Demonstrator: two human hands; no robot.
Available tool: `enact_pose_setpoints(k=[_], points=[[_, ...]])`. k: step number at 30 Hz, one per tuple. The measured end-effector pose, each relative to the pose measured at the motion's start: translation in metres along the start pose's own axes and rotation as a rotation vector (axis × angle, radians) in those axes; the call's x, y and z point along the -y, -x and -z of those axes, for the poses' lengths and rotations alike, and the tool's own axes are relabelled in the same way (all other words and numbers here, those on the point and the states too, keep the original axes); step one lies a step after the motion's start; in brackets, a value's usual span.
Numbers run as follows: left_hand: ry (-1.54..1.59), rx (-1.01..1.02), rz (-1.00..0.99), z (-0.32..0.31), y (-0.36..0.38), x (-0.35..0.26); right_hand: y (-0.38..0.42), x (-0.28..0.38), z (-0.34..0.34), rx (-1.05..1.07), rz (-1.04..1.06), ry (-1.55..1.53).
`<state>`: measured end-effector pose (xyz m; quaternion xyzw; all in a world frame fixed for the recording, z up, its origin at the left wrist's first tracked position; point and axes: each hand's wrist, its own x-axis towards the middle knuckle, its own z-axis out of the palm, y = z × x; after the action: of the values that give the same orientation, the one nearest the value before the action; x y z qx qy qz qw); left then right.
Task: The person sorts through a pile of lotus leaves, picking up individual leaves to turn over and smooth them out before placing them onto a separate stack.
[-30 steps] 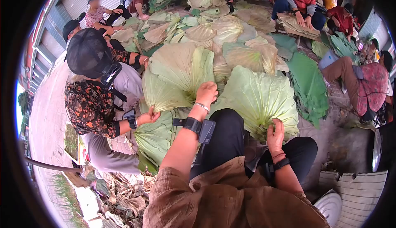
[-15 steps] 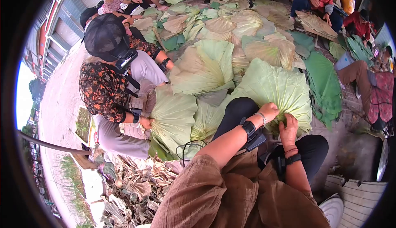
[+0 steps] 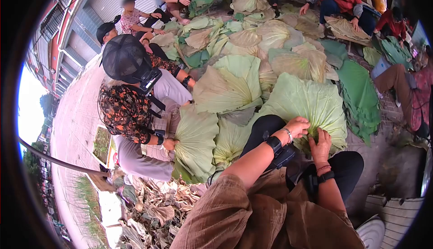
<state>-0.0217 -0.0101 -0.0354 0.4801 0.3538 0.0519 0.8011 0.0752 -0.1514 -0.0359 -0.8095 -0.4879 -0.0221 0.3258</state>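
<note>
A large pale green lotus leaf [image 3: 311,100] with radiating veins lies spread over my knees, its near edge gathered toward my body. My left hand [image 3: 297,126], wearing a bracelet and a black watch, pinches the leaf by its near middle, where the veins meet. Just to the right, my right hand [image 3: 320,144] grips the near edge, fingers curled over the leaf and thumb toward the left hand. The two hands are close together but apart. What lies under the fingertips is hidden.
At my left a person in a patterned shirt [image 3: 124,107] holds another lotus leaf [image 3: 196,136]. Stacked leaves [image 3: 243,80] cover the ground ahead, with darker green ones [image 3: 358,95] at right. Dry leaf scraps [image 3: 153,208] lie by my left side. More people sit around the far side.
The view has shifted, so the scene sits lower and further right. My hands keep hold of the same leaf, with the right fingers slightly moved. A person at the far right has lifted a hand.
</note>
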Motion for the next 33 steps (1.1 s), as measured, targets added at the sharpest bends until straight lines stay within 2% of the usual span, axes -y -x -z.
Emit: enact_pose_setpoints(k=[3, 9, 14, 17, 19, 21, 23, 25, 27, 29, 30, 31, 33], points=[[0.084, 0.028, 0.034, 0.002, 0.000, -0.004, -0.004, 0.003, 0.005, 0.031, -0.058, 0.013], [0.193, 0.064, 0.049, 0.004, 0.003, -0.004, -0.002, -0.005, 0.003, 0.045, 0.005, 0.014], [0.205, 0.038, 0.003, 0.002, 0.009, -0.002, -0.002, -0.002, 0.005, -0.111, 0.139, -0.100], [0.157, 0.011, 0.059, 0.006, 0.013, -0.003, -0.001, 0.006, 0.010, -0.184, 0.120, -0.092], [0.132, 0.232, 0.209, 0.010, 0.018, -0.007, -0.002, 0.011, 0.014, -0.199, 0.055, -0.135], [0.108, 0.284, 0.254, 0.003, 0.027, -0.013, 0.001, 0.014, 0.015, -0.209, -0.012, -0.179], [0.088, 0.335, 0.298, -0.004, 0.034, -0.015, 0.004, 0.016, 0.016, -0.180, 0.059, -0.157], [0.188, 0.248, 0.061, -0.010, 0.038, -0.013, 0.006, 0.018, 0.015, -0.167, 0.090, -0.153], [0.263, 0.225, 0.040, -0.008, 0.030, -0.006, 0.008, 0.020, 0.016, -0.155, 0.117, -0.147], [0.353, 0.017, -0.086, -0.012, 0.028, -0.001, 0.008, 0.024, 0.021, -0.091, 0.180, -0.168], [0.422, -0.027, -0.069, -0.012, 0.028, -0.003, 0.009, 0.025, 0.024, -0.041, 0.159, -0.187], [0.419, -0.023, -0.066, -0.009, 0.029, -0.004, 0.008, 0.025, 0.024, -0.044, 0.154, -0.185], [0.485, 0.104, -0.165, -0.003, 0.031, -0.011, 0.006, 0.022, 0.026, -0.181, 0.044, -0.233]])
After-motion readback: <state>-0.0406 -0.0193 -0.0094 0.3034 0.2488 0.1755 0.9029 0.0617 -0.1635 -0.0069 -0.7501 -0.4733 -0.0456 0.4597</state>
